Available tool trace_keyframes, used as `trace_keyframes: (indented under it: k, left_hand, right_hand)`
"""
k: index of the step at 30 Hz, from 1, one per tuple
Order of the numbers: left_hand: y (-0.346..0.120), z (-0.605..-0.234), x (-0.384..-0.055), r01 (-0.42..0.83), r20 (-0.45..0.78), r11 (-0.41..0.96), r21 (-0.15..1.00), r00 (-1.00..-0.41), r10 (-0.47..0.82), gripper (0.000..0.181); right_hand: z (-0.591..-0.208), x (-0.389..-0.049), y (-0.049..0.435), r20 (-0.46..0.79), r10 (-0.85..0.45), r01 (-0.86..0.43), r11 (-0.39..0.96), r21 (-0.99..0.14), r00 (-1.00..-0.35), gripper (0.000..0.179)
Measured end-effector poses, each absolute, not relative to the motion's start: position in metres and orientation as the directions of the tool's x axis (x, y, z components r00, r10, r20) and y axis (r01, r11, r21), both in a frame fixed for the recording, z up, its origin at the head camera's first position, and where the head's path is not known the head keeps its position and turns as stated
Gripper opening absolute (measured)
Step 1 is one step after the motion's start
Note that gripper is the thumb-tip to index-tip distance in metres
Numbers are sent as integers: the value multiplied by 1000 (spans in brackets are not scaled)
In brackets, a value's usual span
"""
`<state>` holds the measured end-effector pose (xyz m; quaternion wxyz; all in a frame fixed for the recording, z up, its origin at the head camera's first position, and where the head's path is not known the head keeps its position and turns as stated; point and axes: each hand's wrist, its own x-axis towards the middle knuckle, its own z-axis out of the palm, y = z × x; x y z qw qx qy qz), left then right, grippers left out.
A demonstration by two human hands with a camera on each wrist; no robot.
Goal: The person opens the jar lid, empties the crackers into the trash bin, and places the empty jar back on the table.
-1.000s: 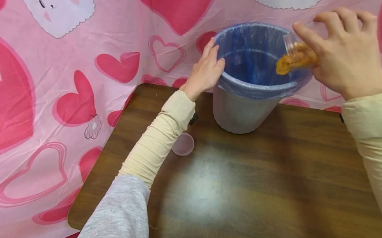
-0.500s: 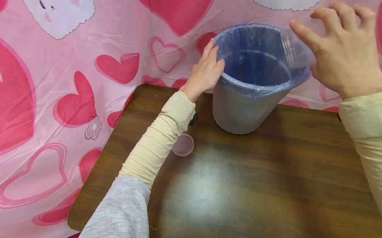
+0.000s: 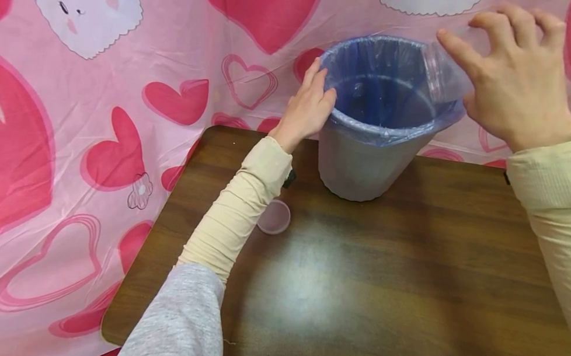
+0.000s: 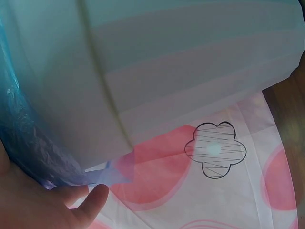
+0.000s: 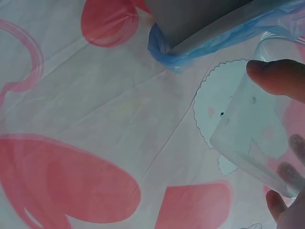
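Observation:
My left hand (image 3: 307, 104) rests on the left side of the trash can's rim, its fingers lying nearly straight against the blue liner (image 3: 386, 131). The trash can (image 3: 363, 163) is pale grey and stands at the back of the table. Over the rim's right side, my right hand (image 3: 520, 81) grips a clear plastic jar (image 3: 447, 74) on its side, mouth toward the can. In the right wrist view the jar (image 5: 243, 138) is see-through, with the thumb on one side and fingers on the other. A round clear lid (image 3: 273, 217) lies on the table beside my left forearm.
The brown wooden table (image 3: 382, 284) spreads out in front of the can. Behind it hangs a pink cloth (image 3: 168, 32) printed with hearts and white faces, close to the can's far side.
The orange-yellow contents in the jar one second ago are gone from it by half a second ago. The jar is now empty, and my left hand stays put.

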<state>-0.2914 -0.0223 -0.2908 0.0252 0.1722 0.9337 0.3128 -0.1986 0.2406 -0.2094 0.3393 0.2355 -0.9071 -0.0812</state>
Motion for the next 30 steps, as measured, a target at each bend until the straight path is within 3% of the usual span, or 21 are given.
trace_keyframes:
  k: [7,16,21,27,30]
  left_hand:
    - [-20,-290,-291,306,64,749,587,-940,334,57]
    - [-20,-291,-291,300,66,755,583,-944,324,56]
    - [-20,-292,-292,294,62,756,585,-946,319,55]
    - [-20,-292,-292,299,66,755,583,-944,323,55]
    - [-19,-292,-292,302,69,756,580,-944,324,55]
  right_hand:
    - [-209,-195,246,605,-439,-360,897,256,-665,77]
    - [-213,-193,248,664,-420,-371,901,225,-618,75]
    - [-213,-189,250,662,-385,-363,914,179,-643,74]
    - [-215,-179,253,666,-186,-306,950,-65,-722,83]
    - [-218,-173,257,685,-70,-279,939,-199,-725,84]
